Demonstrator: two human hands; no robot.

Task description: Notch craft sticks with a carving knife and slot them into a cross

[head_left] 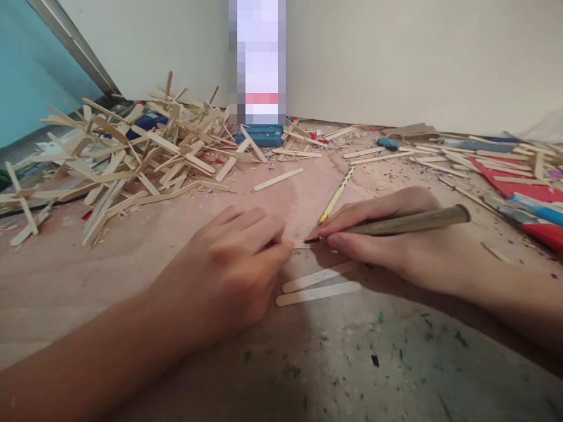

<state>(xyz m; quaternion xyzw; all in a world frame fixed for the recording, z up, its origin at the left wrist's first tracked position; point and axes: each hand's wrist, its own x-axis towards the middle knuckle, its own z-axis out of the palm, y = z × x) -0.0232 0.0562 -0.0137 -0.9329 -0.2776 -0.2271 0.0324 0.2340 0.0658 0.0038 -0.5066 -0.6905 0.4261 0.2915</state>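
My left hand (240, 266) is closed, its thumb and fingers pinching the end of a craft stick (301, 245) on the table. My right hand (396, 246) grips a carving knife (417, 223) by its tapered wooden handle, like a pen. The knife's thin dark tip meets the stick just right of my left fingertips. Most of that stick is hidden by my hands. Nearer to me lie two more craft sticks, an upper one (303, 282) and a lower one (294, 298), both with small pencil outlines. A yellow-and-black pencil (338, 196) lies beyond my right fingers.
A tangled heap of craft sticks (118, 155) fills the back left. A blue block (264, 135) stands below a blurred bright screen (261, 58). More sticks and a red sheet (514, 181) lie at right. Shavings litter the wooden table (185, 381), and a pale wall (417, 58) rises behind.
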